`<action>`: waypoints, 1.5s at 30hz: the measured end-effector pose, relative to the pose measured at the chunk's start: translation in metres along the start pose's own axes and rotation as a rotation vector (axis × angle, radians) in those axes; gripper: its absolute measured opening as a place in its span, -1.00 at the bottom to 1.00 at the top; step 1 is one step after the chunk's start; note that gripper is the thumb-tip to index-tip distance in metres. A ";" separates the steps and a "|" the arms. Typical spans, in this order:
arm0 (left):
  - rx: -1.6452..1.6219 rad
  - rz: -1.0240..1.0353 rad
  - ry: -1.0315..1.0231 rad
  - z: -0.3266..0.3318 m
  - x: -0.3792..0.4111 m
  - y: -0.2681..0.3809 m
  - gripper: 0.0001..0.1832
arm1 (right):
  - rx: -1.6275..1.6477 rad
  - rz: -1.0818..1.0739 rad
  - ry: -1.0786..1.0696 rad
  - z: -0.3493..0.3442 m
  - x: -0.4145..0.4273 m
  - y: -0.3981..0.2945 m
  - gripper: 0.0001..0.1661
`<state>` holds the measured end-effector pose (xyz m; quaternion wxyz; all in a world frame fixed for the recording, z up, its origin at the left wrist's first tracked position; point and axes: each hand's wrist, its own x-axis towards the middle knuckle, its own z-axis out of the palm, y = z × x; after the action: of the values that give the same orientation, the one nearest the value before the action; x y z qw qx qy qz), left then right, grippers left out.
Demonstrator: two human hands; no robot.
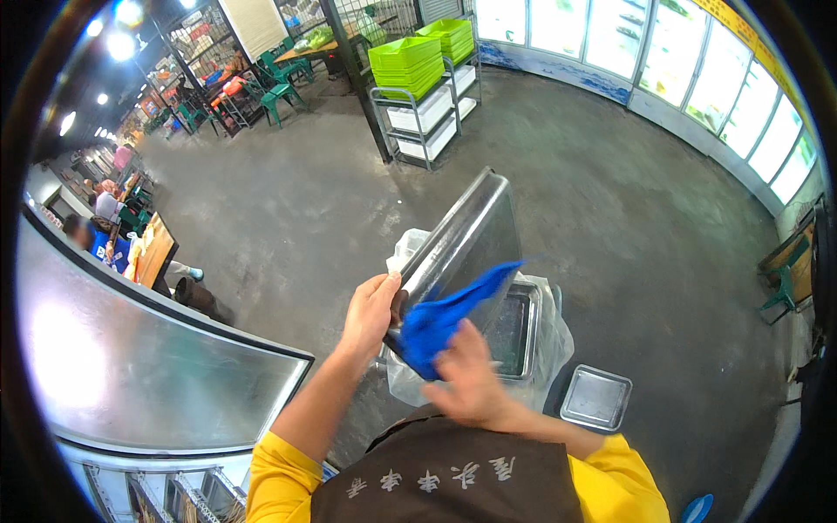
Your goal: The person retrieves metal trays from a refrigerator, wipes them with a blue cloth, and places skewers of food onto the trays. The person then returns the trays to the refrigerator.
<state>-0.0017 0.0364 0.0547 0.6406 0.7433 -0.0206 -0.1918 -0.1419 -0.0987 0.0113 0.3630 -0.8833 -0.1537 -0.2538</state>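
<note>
My left hand (369,310) grips the near edge of a rectangular metal tray (480,222), which is held up on its side and tilted. In my right hand (467,376), blurred by motion, is a blue cloth (435,323) that overlaps the tray's near part. Whether the cloth presses on the metal is hard to tell. Beneath the held tray, another metal tray (533,327) rests on clear plastic sheeting (552,353), partly hidden by the cloth and the raised tray. A smaller shallow metal tray (596,397) lies to the right, lower down.
A large metal-topped unit (163,346) stands close on my left. Ahead is a rack (425,124) with stacked green baskets (407,65). Lit glass-door refrigerators (614,39) line the far right. Seated people (108,206) are at tables on the left. A green chair (785,284) is at right.
</note>
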 end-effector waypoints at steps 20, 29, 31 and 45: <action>-0.534 0.266 0.544 -0.103 -0.174 -0.003 -0.75 | 0.325 -0.314 0.431 0.051 0.244 -0.001 -0.50; -0.506 0.349 0.645 -0.119 -0.225 -0.001 -0.82 | 0.567 -0.328 0.331 0.085 0.278 -0.064 -0.43; -0.560 0.380 0.664 -0.125 -0.237 -0.007 -0.82 | 0.482 -0.178 0.445 0.096 0.288 -0.052 -0.38; -0.693 0.514 0.857 -0.137 -0.220 0.006 -0.81 | 0.678 0.361 0.069 0.193 0.138 -0.023 -0.26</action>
<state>-0.1617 0.2251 0.1322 0.8224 0.4735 0.1240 0.2899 0.0267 0.0680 -0.0161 0.6783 -0.7168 -0.0587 -0.1504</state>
